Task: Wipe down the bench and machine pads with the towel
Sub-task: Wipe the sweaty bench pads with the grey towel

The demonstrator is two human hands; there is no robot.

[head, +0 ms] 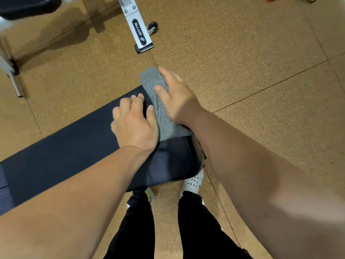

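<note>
Head view: I see the towel (162, 111) draped over the bench's (71, 139) far corner. My right hand (176, 99) lies flat on the towel; my left hand (133, 122), fingers curled, presses the pad beside it, thumb touching towel.

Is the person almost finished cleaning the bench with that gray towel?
Hard to say what is already clean; the pad shows no wipe marks. In hand: the gray towel lies across the end of the black bench, one end hanging past the edge, with the right hand pressed flat on it and the left hand beside it on the pad. Probably left: the bench's long stretch to the left, and the other machine's dark pad.
</note>
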